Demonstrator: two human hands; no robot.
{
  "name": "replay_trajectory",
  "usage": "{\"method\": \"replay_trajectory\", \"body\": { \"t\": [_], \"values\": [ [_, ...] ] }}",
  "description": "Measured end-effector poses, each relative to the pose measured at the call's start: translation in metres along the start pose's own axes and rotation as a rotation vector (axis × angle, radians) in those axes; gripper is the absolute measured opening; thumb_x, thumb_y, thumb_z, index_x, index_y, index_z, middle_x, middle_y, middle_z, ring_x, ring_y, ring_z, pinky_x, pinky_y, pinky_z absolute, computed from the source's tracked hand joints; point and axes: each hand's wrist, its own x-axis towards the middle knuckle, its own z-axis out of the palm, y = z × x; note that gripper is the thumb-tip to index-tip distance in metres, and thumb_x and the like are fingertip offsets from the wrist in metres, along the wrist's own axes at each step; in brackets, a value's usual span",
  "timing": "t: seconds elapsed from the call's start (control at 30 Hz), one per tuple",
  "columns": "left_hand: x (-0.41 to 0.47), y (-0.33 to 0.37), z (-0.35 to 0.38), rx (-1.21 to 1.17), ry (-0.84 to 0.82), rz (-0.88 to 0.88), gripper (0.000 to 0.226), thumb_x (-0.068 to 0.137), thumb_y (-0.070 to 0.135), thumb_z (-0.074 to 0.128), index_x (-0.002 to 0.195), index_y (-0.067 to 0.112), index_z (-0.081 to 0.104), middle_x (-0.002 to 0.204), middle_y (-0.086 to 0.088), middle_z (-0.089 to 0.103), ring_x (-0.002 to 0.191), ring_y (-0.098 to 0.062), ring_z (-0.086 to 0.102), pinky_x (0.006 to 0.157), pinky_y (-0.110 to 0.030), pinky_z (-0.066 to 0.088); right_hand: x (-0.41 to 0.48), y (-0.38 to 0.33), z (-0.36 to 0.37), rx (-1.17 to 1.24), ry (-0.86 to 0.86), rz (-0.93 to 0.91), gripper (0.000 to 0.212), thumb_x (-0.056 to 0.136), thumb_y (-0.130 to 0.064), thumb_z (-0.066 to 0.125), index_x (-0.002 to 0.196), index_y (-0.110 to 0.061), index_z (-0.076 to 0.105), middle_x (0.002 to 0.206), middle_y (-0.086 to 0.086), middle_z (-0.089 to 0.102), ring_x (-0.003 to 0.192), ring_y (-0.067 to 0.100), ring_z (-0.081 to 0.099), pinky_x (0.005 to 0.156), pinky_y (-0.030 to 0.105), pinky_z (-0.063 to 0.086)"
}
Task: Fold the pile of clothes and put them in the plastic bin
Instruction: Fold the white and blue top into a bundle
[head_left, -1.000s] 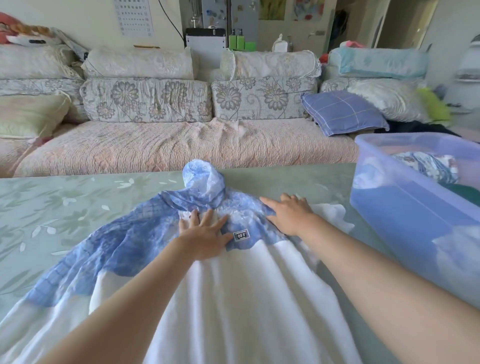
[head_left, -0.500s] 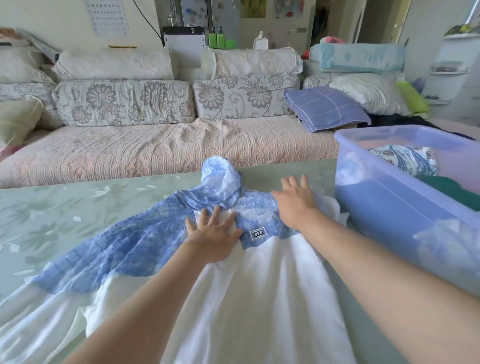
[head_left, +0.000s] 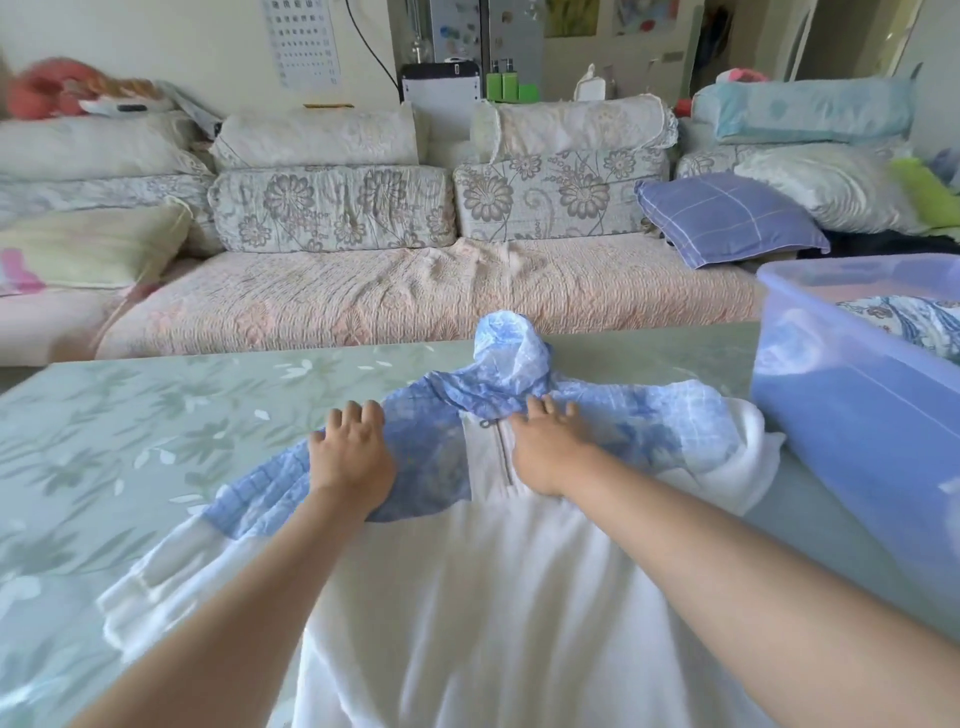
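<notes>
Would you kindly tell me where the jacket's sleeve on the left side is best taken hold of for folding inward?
I would pinch the sleeve at its white cuff end, coming from the left over the table. It lies flat and stretched outward from the jacket, and that edge is free.

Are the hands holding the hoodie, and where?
The right hand lies flat beside the zipper, pressing the hoodie, not holding it. The left hand curls its fingers at the shoulder edge; whether they grip cannot be told.
</notes>
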Motion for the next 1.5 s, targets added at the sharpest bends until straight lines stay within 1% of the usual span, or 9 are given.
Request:
{"method": "replay_trajectory", "body": {
  "t": [0.2,0.37,0.53,0.7,0.83,1.0,1.23,1.4,1.5],
  "values": [
    [-0.005,-0.075,-0.013,0.031,-0.226,-0.405,0.052,0.094,0.041,0.046,0.134,0.010,0.037,0.136,-0.011,0.040,0.130,-0.031,0.035,0.101,-0.044,0.038,-0.014,-0.081,-0.018,0.342,0.029,-0.360,0.059,0.102,-0.046,0.036,0.157,-0.031,0.021,0.167,0.009,0.008,0.153,0.024,0.011,0.122,0.044,0.014],
    [-0.011,-0.109,-0.021,0.025,-0.187,-0.164,0.025,0.088,0.003,0.050,0.112,0.004,0.054,0.116,-0.021,0.057,0.106,-0.039,0.058,0.088,-0.041,0.050,-0.021,-0.122,-0.005,0.262,-0.072,-0.392,0.075,0.089,-0.078,0.031,0.154,-0.051,0.007,0.168,0.002,-0.004,0.154,0.021,-0.006,0.120,0.057,0.000],
    [-0.017,-0.117,-0.034,0.306,0.017,-0.107,0.057,0.080,-0.003,0.060,0.131,0.015,0.042,0.119,-0.010,0.048,0.104,-0.030,0.057,0.069,-0.035,0.046,-0.024,-0.123,-0.002,0.300,-0.030,-0.413,0.073,0.090,-0.073,0.039,0.155,-0.047,0.017,0.168,0.001,-0.002,0.154,0.017,-0.005,0.121,0.056,-0.001],
    [-0.003,-0.099,-0.036,0.301,0.065,-0.038,0.060,0.082,0.007,0.056,0.137,0.025,0.041,0.131,-0.005,0.046,0.121,-0.027,0.041,0.096,-0.037,0.035,-0.017,-0.111,-0.005,0.269,0.116,-0.242,0.062,0.098,-0.065,0.026,0.154,-0.039,0.023,0.167,0.005,0.001,0.154,0.023,-0.007,0.118,0.061,-0.008],
    [0.009,-0.061,-0.024,-0.098,-0.163,0.244,0.050,0.097,0.032,0.050,0.146,0.033,0.039,0.151,0.004,0.037,0.138,-0.021,0.030,0.108,-0.042,0.032,-0.008,-0.095,0.000,0.323,0.104,-0.010,0.062,0.101,-0.059,0.024,0.155,-0.029,0.023,0.165,0.008,0.009,0.152,0.028,0.006,0.116,0.059,0.008],
    [0.010,-0.025,-0.001,0.067,-0.511,0.040,0.058,0.099,0.056,0.025,0.153,0.037,0.017,0.161,0.002,0.015,0.147,-0.028,0.014,0.110,-0.054,0.024,-0.001,-0.067,0.000,0.413,0.142,-0.038,0.044,0.101,-0.037,0.038,0.142,-0.023,0.045,0.149,0.002,0.043,0.136,0.025,0.043,0.107,0.042,0.034],
    [0.030,0.021,0.001,0.021,-0.174,0.085,0.038,0.095,0.026,0.043,0.132,0.017,0.048,0.131,-0.008,0.050,0.123,-0.028,0.045,0.096,-0.039,0.037,0.028,-0.022,-0.012,0.518,0.386,0.052,0.048,0.090,-0.009,0.051,0.135,-0.025,0.051,0.148,0.004,0.032,0.118,0.031,0.054,0.086,0.038,0.046],
    [0.027,0.057,0.011,-0.113,-0.106,0.176,0.035,0.096,0.022,0.042,0.131,0.017,0.044,0.127,-0.007,0.051,0.121,-0.029,0.047,0.093,-0.040,0.040,0.066,0.006,-0.034,0.658,0.271,0.184,0.044,0.090,-0.017,0.056,0.130,-0.034,0.063,0.158,0.009,0.026,0.136,0.029,0.042,0.110,0.033,0.037],
    [0.028,0.068,0.016,-0.153,-0.103,0.175,0.036,0.094,0.019,0.042,0.130,0.018,0.042,0.126,-0.006,0.051,0.120,-0.029,0.047,0.091,-0.039,0.040,0.080,0.008,-0.044,0.774,0.158,0.174,0.052,0.089,-0.013,0.054,0.134,-0.037,0.060,0.140,0.008,0.057,0.099,0.020,0.063,0.078,0.023,0.050]
  ]
}}
